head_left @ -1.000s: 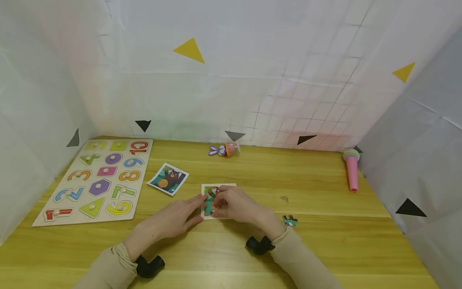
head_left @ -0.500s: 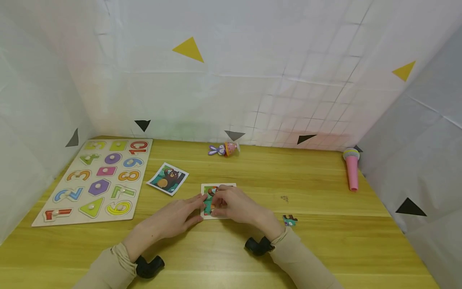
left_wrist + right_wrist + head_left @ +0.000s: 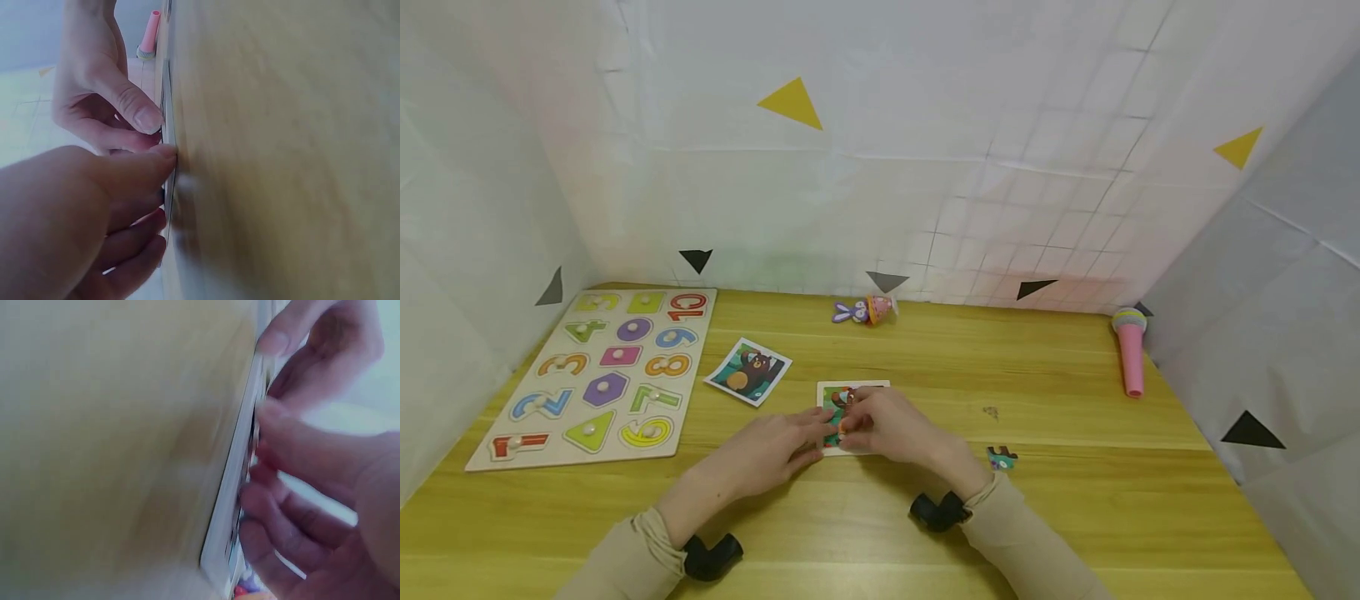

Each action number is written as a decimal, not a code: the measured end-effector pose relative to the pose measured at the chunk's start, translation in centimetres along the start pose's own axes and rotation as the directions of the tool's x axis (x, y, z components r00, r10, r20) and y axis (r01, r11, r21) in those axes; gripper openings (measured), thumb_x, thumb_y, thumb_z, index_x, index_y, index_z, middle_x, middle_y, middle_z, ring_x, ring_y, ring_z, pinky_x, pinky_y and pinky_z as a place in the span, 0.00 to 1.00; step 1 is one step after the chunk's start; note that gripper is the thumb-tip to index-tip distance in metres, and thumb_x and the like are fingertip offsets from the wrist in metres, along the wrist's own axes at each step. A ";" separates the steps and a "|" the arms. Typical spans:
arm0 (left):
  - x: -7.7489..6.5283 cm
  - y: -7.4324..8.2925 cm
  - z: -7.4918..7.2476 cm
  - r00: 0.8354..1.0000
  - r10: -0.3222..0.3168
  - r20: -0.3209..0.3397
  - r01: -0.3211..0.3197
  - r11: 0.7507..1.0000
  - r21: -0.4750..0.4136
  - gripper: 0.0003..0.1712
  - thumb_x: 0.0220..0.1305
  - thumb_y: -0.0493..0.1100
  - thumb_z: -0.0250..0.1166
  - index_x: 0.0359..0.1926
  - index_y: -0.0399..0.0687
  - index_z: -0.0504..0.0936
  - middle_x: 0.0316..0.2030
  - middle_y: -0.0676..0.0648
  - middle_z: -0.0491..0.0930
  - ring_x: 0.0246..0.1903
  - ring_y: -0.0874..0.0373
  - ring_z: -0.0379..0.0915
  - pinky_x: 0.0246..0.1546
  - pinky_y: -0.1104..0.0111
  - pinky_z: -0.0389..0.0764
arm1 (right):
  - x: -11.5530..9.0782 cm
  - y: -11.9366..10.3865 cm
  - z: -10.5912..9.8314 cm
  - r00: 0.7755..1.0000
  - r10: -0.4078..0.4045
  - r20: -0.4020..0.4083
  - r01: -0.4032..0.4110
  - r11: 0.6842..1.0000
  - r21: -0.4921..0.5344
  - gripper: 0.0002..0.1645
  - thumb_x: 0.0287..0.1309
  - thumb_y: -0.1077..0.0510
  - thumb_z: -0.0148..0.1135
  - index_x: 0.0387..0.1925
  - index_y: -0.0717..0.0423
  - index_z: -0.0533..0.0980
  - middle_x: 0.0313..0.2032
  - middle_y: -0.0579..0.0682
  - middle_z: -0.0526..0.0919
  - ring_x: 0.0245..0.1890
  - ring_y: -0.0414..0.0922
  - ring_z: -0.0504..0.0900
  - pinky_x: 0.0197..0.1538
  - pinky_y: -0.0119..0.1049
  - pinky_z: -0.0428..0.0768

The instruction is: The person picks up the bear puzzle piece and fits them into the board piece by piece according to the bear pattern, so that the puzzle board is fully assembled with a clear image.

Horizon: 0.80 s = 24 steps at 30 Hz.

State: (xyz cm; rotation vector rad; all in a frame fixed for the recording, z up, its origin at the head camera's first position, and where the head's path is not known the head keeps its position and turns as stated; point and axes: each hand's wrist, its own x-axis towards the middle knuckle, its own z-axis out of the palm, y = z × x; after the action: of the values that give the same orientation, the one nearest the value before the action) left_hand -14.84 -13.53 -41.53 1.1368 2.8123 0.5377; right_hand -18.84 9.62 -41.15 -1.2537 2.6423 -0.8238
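A small jigsaw puzzle [image 3: 831, 398] in a pale frame lies at mid-table, its right part hidden by my right hand [image 3: 891, 427]. That hand's thumb and fingertips pinch a small puzzle piece over the board, mostly covered by the fingers. My left hand [image 3: 767, 450] rests at the puzzle's left side, its fingers reaching onto the picture. In the left wrist view, the left thumb [image 3: 164, 154] touches the board's edge. The right wrist view shows both hands close together along the thin frame [image 3: 232, 469]. A loose puzzle piece [image 3: 1002, 458] lies to the right.
A bear picture card [image 3: 749, 372] lies left of the puzzle. Beyond it is a wooden number and shape board [image 3: 587, 379]. A rabbit toy [image 3: 865, 311] lies near the back wall, and a pink toy microphone [image 3: 1131, 352] at the far right.
My left fingers have shifted slightly right, further onto the puzzle. The right hand's fingertips have shifted a little, and an orange bit of the piece now shows between them.
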 end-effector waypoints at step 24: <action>0.0 0.7 0.3 0.999 0.044 0.013 -0.045 0.996 0.081 0.21 0.75 0.44 0.57 0.66 0.50 0.78 0.68 0.43 0.71 0.58 0.44 0.77 0.53 0.55 0.82 | -0.7 0.6 -0.8 0.999 0.034 0.023 -0.034 0.999 0.033 0.03 0.60 0.57 0.71 0.35 0.51 0.88 0.34 0.43 0.83 0.33 0.37 0.77 0.37 0.27 0.77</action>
State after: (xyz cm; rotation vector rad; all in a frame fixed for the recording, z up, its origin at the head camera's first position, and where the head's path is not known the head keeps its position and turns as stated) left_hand -14.29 -12.99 -41.58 1.2159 2.8293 0.4214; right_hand -19.00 10.77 -40.86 -1.1993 2.6135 -0.8409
